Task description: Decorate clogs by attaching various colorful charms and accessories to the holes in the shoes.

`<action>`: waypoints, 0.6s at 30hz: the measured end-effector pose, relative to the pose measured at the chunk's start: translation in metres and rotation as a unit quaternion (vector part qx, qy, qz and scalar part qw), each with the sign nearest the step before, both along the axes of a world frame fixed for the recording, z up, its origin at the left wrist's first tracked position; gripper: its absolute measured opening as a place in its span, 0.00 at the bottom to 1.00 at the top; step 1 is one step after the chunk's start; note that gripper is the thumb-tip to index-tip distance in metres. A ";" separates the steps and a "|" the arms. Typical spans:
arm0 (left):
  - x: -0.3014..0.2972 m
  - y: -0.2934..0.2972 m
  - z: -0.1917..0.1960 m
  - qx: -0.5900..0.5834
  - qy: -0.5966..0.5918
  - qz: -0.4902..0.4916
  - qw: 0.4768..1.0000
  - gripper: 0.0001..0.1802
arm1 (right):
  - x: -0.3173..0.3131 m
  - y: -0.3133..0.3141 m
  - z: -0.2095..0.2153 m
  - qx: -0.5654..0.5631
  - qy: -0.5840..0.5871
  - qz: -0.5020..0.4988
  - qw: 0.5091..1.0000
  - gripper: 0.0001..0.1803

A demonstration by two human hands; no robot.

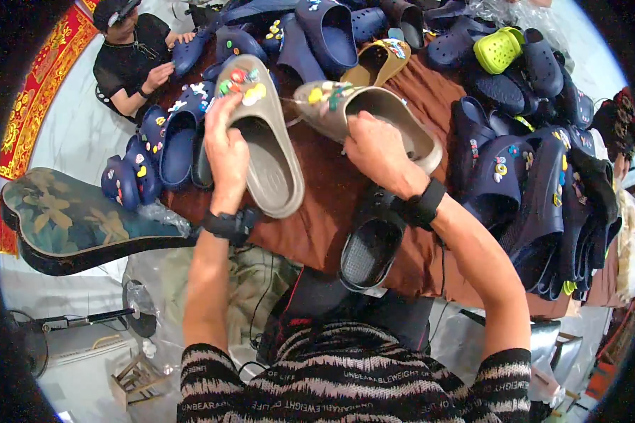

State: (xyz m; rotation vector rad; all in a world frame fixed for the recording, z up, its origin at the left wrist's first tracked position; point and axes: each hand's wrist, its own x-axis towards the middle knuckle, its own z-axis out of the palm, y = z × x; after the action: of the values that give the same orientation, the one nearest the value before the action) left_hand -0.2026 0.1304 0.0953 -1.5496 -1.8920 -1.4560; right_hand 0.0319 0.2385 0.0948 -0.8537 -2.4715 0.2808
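Observation:
My left hand (227, 158) is closed round the left side of a taupe clog (281, 158), which stands tilted with its toe away from me and colourful charms on its upper. A second taupe clog (422, 141), also decorated with charms, lies slanted to the right, toe pointing left. My right hand (379, 151) is closed on its near edge, the fingertips partly hidden inside the opening. Below my right wrist, a dark clog (371, 250) sits at the near edge of the brown cloth (314, 204). Both my wrists wear black bands.
Navy clogs with charms (501, 173) crowd the right, and more (180, 141) stand at the left. A lime-green clog (499, 51) and a tan one (377, 60) lie at the back. Another person (130, 60) handles a navy clog at far left. A camouflage-patterned padded board (63, 215) juts out left.

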 end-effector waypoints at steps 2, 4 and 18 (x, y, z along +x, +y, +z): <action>-0.011 0.007 0.017 -0.015 0.024 -0.022 0.999 0.34 | -0.020 -0.012 0.013 -0.196 0.032 -0.027 0.980 0.17; -0.015 0.006 0.021 -0.032 0.015 -0.047 0.998 0.34 | -0.044 -0.041 0.005 -0.253 0.099 -0.032 0.962 0.21; -0.027 -0.029 -0.037 -0.247 0.135 -0.155 0.947 0.31 | -0.001 -0.107 -0.021 -0.315 0.027 0.147 0.937 0.12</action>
State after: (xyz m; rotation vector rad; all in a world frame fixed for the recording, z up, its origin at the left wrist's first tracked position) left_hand -0.2301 0.1011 0.0580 -2.2275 -2.0018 -0.8306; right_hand 0.0307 0.1312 0.0742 -0.6849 -2.4719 1.2320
